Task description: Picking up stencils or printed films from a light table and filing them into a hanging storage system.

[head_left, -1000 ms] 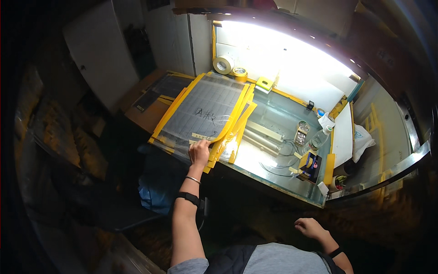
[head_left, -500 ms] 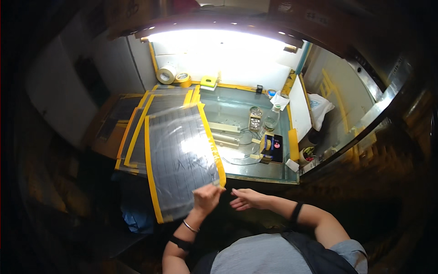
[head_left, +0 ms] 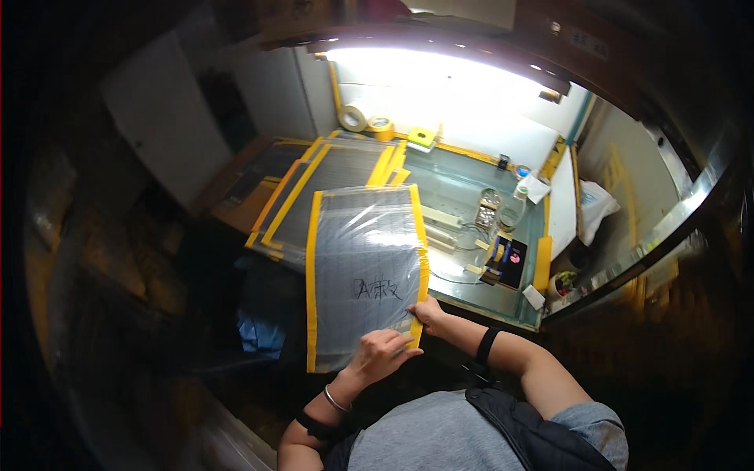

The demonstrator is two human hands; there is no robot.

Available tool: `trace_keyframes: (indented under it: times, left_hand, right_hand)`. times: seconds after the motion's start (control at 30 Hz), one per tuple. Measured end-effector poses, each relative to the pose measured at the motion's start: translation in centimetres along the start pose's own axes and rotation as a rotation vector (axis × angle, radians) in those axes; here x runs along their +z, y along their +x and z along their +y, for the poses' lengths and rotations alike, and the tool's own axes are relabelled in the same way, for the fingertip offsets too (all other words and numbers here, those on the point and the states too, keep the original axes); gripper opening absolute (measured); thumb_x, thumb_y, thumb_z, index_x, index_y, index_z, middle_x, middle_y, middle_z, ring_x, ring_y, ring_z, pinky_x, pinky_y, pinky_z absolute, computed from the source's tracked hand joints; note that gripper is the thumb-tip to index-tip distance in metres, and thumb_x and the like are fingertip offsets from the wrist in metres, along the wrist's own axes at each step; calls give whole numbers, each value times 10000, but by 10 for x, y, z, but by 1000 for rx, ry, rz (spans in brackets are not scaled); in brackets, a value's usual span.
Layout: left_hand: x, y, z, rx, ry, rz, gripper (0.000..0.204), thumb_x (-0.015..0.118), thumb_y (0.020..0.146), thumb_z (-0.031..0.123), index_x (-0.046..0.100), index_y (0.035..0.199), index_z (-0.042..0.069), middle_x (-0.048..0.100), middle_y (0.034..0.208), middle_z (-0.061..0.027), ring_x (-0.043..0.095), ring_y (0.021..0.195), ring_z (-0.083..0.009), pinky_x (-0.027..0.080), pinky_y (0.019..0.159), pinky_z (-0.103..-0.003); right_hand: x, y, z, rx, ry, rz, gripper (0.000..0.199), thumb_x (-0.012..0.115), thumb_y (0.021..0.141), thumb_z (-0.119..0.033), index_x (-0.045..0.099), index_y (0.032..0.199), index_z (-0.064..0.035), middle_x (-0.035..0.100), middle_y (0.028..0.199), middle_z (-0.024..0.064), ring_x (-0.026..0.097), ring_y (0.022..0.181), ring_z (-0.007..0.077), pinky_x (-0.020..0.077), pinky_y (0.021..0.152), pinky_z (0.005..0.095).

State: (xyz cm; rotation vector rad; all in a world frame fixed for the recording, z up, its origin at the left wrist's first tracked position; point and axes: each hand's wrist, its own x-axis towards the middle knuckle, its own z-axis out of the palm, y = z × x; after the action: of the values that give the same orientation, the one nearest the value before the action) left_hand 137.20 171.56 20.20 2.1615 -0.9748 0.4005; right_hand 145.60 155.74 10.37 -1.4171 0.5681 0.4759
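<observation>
A dark grey sheet point(head_left: 365, 251) under glossy clear film, with yellow tape along both long sides and handwriting near its lower part, hangs off the table front. My right hand point(head_left: 428, 312) pinches its right taped edge. My left hand point(head_left: 381, 353) is closed at the sheet's lower right corner, its fingers over the film and its thumb at the lower edge. Behind it, similar yellow-edged sheets point(head_left: 345, 165) lie in an overlapping pile.
A lit glass-topped table point(head_left: 455, 173) stands ahead. At its back are tape rolls point(head_left: 353, 118) and a yellow-green item point(head_left: 422, 138). To the right sit a clear bottle point(head_left: 512, 213), a phone point(head_left: 513, 263), thin cables and a white plastic bag point(head_left: 597, 210).
My right hand has come in and taken the sheet's right edge. The sheet has swung nearer and more upright, off the pile. The view has turned left.
</observation>
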Motion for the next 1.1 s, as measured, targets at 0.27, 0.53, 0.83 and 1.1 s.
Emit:
trace_keyframes:
  times: [0.27, 0.53, 0.83, 1.1]
  left_hand:
    - [-26, -32, 86, -376, 266, 354, 90, 697, 793, 65, 678, 857, 4, 663, 780, -144, 652, 711, -282, 506, 629, -327]
    - [82, -86, 246, -748, 515, 648, 84, 705, 782, 73, 688, 853, 31, 670, 798, -115, 648, 708, -255, 508, 623, -311]
    - [213, -126, 432, -1173, 491, 805, 82, 705, 784, 80, 699, 838, 19, 686, 792, -114, 664, 672, -223, 507, 583, -291]
    - [296, -115, 528, -1077, 531, 762, 90, 697, 784, 74, 694, 858, 23, 682, 818, -130, 658, 699, -260, 511, 610, -318]
  right_hand:
    - [8, -28, -12, -157, 216, -163, 452, 476, 795, 114, 448, 1225, -21, 581, 1107, 133, 562, 1007, 265, 475, 854, 374]
    - [-31, -63, 11, -410, 333, -413, 472, 489, 789, 139, 485, 1222, -49, 563, 1023, 50, 548, 910, 186, 453, 798, 303]
    - [-130, -169, 62, -385, 361, -755, 469, 504, 841, 120, 458, 1288, -16, 585, 1074, 71, 589, 876, 135, 498, 763, 270]
    - [-234, -253, 101, -542, 199, -895, 389, 554, 849, 49, 518, 1223, -48, 590, 968, 3, 547, 805, 101, 446, 718, 248]
